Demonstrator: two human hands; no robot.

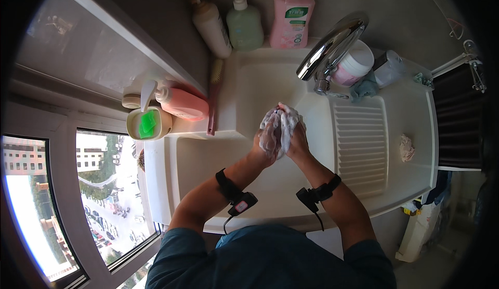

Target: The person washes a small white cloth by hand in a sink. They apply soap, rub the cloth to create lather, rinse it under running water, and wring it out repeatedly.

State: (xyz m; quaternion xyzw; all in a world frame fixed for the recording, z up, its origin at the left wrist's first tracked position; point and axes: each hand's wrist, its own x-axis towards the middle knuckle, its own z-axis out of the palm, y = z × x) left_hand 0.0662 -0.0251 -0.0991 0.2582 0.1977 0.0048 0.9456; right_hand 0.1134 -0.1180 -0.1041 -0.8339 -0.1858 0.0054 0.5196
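Observation:
Thick white lather covers both of my hands, which are pressed together over the white sink basin (206, 176). My left hand (270, 135) and my right hand (290, 129) touch along palms and fingers; the foam hides the finger positions and whether anything lies between them. Up and to the right of them arches a chrome faucet (331, 47). I cannot make out any water running from it. Black straps with small devices and cables are around both forearms.
Pump bottles, a pink one (292, 20) and a green one (245, 26) among them, line the back ledge. A scrub brush (213, 98), a coral pump bottle (187, 104) and a dish with green soap (147, 124) are at left. At right, a ribbed washboard (360, 145) adjoins a crumpled cloth (406, 148).

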